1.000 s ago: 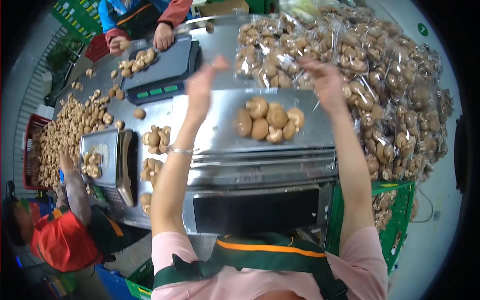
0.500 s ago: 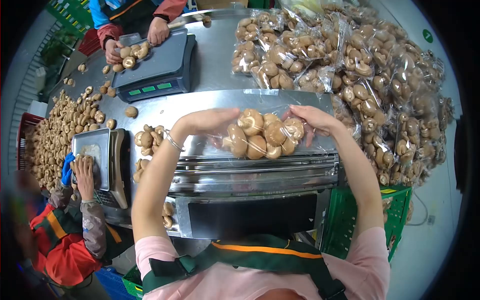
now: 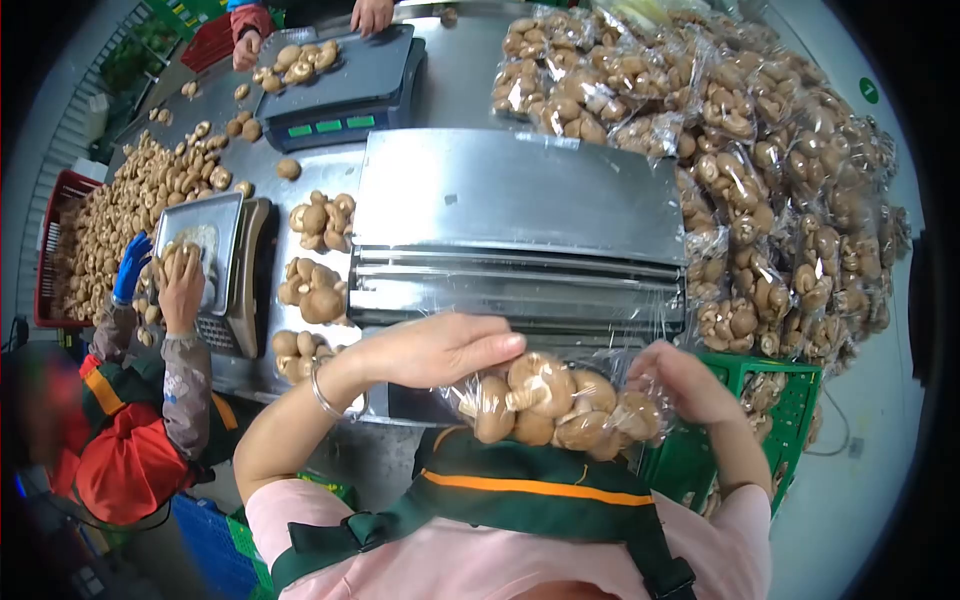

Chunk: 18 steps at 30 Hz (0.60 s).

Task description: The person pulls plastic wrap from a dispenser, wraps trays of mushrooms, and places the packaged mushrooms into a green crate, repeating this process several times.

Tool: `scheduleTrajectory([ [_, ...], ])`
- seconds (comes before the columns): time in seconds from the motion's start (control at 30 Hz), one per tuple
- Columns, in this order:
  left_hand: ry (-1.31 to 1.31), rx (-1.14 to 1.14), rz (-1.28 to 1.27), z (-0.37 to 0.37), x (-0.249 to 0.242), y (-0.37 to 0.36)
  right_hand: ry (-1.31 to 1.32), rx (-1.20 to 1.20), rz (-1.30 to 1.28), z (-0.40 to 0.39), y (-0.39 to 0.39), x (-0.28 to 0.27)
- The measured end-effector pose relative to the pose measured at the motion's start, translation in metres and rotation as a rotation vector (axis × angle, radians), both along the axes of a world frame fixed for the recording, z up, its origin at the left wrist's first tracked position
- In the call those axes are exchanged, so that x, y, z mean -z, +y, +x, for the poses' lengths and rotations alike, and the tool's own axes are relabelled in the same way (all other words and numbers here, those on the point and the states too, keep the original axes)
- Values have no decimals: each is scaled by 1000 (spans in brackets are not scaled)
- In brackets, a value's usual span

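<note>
A clear plastic bag of shiitake mushrooms (image 3: 553,402) hangs close in front of my apron, past the near edge of the steel wrapping machine (image 3: 520,195). My left hand (image 3: 450,348) grips the bag's upper left edge, thumb and fingers pointing right. On the other side, my right hand (image 3: 690,384) holds the film at the bag's right end with curled fingers. Loose film stretches up between the hands over the machine's rollers (image 3: 515,285). Left of the machine lie loose mushroom clusters (image 3: 323,220), partly behind my left forearm.
Bagged mushrooms (image 3: 750,190) are heaped at the right. A green crate (image 3: 790,425) with more bags stands below them. At the left, a co-worker's hand (image 3: 182,290) holds mushrooms over a scale (image 3: 225,260). Another person's hands (image 3: 372,15) are near the far scale (image 3: 345,85).
Both my hands have brought the bagged mushrooms from over the steel plate toward my body. The far person's hands have moved off the mushrooms on the scale.
</note>
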<state>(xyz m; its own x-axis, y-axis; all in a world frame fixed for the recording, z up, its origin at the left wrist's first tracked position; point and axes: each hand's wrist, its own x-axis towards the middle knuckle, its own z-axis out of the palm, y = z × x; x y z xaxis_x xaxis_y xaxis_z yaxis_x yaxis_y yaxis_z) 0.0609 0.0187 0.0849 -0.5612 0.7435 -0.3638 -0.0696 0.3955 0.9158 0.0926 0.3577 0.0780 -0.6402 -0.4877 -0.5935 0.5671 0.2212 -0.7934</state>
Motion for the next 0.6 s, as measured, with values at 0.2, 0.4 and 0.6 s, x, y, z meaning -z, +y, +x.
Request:
scheduleTrajectory([
  [0.2, -299, -494, -6, 51, 139, -43, -102, 202, 48, 30, -12, 93],
  [0.4, 14, -1073, -17, 94, 157, -8, 223, 382, 353, 70, -1, 140],
  [0.6, -418, -1588, 205, 177, 140, -7, -167, 933, 56, 118, -2, 97],
])
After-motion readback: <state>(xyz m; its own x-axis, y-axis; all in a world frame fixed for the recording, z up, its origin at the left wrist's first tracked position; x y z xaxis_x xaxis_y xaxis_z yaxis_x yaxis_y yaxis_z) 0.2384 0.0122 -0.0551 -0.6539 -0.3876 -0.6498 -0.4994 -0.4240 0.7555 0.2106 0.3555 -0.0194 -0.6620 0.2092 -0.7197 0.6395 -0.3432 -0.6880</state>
